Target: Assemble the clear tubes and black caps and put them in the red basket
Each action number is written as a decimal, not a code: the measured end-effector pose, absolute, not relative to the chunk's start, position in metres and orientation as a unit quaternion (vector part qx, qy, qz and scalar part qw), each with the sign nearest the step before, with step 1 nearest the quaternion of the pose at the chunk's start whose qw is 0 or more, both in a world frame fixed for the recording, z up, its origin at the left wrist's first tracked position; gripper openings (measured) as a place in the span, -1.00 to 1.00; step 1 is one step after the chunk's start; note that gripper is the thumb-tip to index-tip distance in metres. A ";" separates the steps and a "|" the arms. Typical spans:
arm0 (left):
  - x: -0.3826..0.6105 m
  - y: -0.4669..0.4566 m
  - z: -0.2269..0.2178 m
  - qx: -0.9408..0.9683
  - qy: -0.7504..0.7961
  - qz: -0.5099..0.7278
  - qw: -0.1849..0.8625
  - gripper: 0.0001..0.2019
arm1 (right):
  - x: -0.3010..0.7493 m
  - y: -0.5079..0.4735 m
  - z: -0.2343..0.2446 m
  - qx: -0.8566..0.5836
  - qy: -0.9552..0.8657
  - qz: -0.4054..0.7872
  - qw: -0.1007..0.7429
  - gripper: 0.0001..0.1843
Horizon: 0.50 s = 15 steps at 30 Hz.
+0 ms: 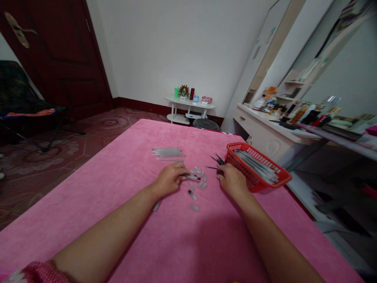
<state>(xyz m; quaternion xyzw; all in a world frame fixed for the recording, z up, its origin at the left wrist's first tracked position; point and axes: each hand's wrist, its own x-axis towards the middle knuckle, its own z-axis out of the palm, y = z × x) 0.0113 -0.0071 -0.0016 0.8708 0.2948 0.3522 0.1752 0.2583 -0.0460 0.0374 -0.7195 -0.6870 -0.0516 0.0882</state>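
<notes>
My left hand (171, 179) is closed at the left of a scatter of clear pen caps (194, 207). At its fingertips is a slim clear pen piece (193, 178) with a black end. My right hand (232, 181) rests beside the red basket (253, 179), its fingers bent together at a small pile of thin black pen pieces (220, 160). Something dark shows at those fingertips, too small to name. Beyond my left hand lies a row of whitish pen barrels (167, 152). Another clear piece (157, 205) lies by my left forearm.
Many long grey-white sticks (259, 167) fill the basket. A pink cloth (141, 243) covers the table. To the right stands a dresser (265, 129) crowded with bottles. A small white stand (188, 101) is at the far wall, and a folding chair (26, 106) at the left.
</notes>
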 end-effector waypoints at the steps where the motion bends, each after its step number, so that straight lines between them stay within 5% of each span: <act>1: 0.011 -0.007 -0.002 0.870 0.293 0.356 0.175 -0.72 | 0.255 -0.046 0.038 -0.688 -0.717 -0.018 0.108 -0.85; 8: 0.011 -0.006 0.006 0.750 0.320 0.540 0.208 -0.81 | 0.231 -0.052 0.038 -0.554 -0.807 0.125 0.164 -0.87; 12: 0.015 -0.004 0.010 0.573 0.335 0.653 0.365 -0.90 | 0.230 -0.054 0.039 -0.567 -0.804 0.127 0.127 -0.79; 15: 0.016 -0.003 0.011 0.464 0.321 0.671 0.480 -0.79 | 0.235 -0.054 0.039 -0.581 -0.799 0.118 0.102 -0.79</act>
